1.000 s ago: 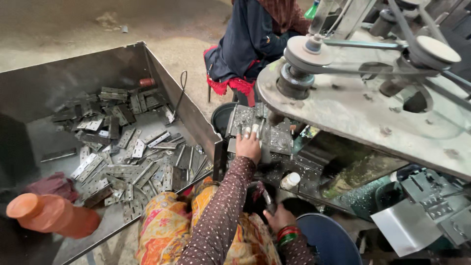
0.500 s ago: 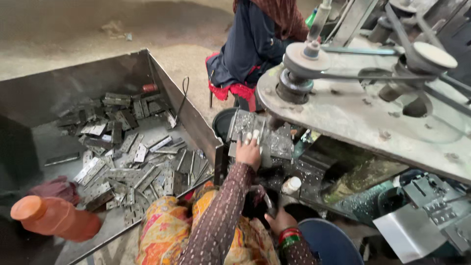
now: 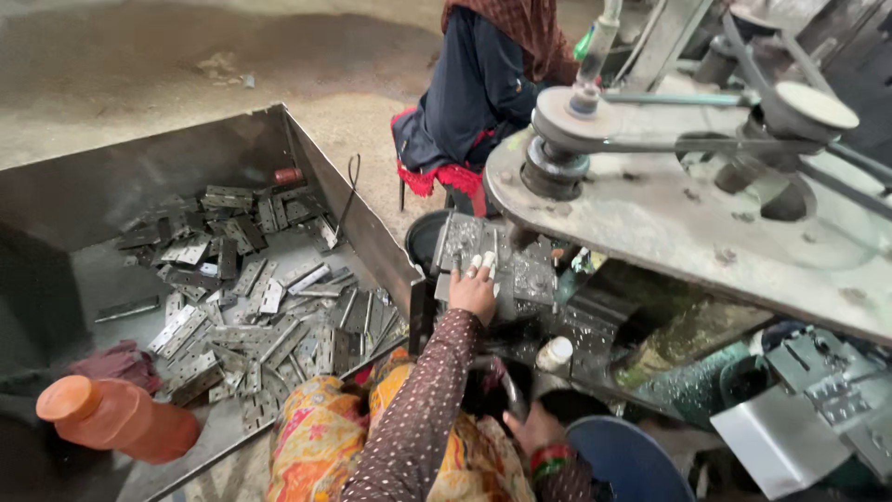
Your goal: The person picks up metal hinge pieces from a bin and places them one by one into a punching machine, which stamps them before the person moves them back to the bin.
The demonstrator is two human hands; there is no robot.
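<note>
You are reaching your left hand (image 3: 472, 290) forward onto the grey metal plate (image 3: 467, 240) under the belt-driven machine (image 3: 688, 200), fingers spread flat on the plate's near edge rather than closed around anything; compared with a second ago the hand is sitting in much the same spot while your view is drifting slightly. Your right hand (image 3: 537, 429) is staying low, nearer you than the plate, curled around a dark handle (image 3: 508, 390). Left of the plate, the steel bin (image 3: 367, 223) is holding the pile of hinges (image 3: 251, 307). Beyond the plate, another person (image 3: 483, 93) is sitting.
</note>
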